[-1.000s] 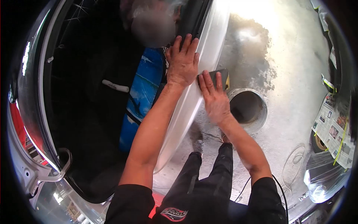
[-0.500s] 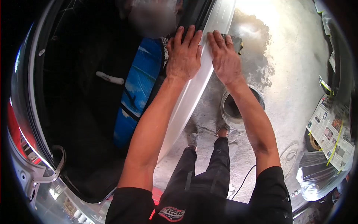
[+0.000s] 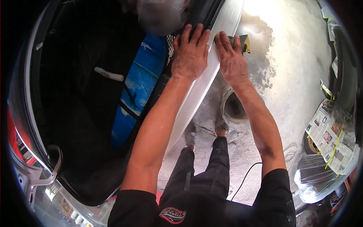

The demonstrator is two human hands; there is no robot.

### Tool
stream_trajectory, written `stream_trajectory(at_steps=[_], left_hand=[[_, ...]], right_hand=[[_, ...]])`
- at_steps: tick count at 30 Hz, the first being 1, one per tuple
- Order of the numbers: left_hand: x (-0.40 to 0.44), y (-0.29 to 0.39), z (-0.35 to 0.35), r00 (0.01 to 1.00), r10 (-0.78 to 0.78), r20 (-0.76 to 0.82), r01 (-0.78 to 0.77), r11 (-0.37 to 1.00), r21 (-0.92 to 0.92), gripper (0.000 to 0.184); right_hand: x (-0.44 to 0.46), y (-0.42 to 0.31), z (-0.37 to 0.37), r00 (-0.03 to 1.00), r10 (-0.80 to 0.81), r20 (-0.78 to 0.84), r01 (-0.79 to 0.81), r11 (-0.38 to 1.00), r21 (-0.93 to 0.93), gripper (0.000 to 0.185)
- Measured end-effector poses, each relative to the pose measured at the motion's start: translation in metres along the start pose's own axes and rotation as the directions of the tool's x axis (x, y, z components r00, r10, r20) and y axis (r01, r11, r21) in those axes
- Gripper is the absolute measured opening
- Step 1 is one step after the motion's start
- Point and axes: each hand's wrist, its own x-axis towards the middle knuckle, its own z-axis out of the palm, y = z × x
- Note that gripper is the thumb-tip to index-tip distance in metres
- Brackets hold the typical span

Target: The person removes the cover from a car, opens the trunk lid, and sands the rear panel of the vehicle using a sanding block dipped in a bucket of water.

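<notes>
My left hand (image 3: pixel 190 56) lies flat with its fingers apart on the inner black edge of a white car body panel (image 3: pixel 194 96). It holds nothing. Along the panel's outer side, my right hand (image 3: pixel 232 60) presses a piece of sandpaper (image 3: pixel 245 42), dark with a yellow part showing at its right end. The fingers cover most of the sheet. Both hands are close together, with the narrow white panel running between and beneath them.
A bucket (image 3: pixel 225 109) stands on the concrete floor below my right forearm. Inside the dark car space lie a blue ocean-print board (image 3: pixel 140 81) and a white roll (image 3: pixel 109 74). Newspaper masking (image 3: pixel 329 132) hangs at right. A cable (image 3: pixel 245 178) crosses the floor.
The view has shifted slightly. Both hands stay on the panel, and the sandpaper under my right hand is turned so that more of its yellow part shows.
</notes>
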Motion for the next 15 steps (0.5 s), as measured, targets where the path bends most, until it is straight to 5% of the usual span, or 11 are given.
stream_trajectory(at_steps=[4, 8, 13, 15], left_hand=[[0.003, -0.002, 0.001, 1.0, 0.008, -0.025, -0.008, 1.0, 0.006, 0.049], [0.0, -0.003, 0.004, 0.999, 0.019, -0.04, -0.019, 1.0, 0.0, 0.049], [0.0, -0.003, 0.004, 0.999, 0.031, -0.043, -0.03, 0.999, 0.021, 0.049], [0.0, -0.002, 0.002, 0.999, 0.027, -0.038, -0.027, 1.0, 0.001, 0.049]], right_hand=[[-0.014, 0.001, -0.007, 0.999, -0.04, -0.028, 0.041, 0.999, 0.029, 0.056], [-0.07, -0.041, -0.012, 0.992, -0.124, 0.015, 0.115, 0.956, 0.269, 0.058], [-0.044, 0.004, 0.017, 0.983, -0.181, 0.019, 0.175, 0.971, 0.164, 0.058], [0.005, 0.038, 0.01, 0.975, -0.197, -0.1, 0.21, 0.965, 0.155, 0.058]])
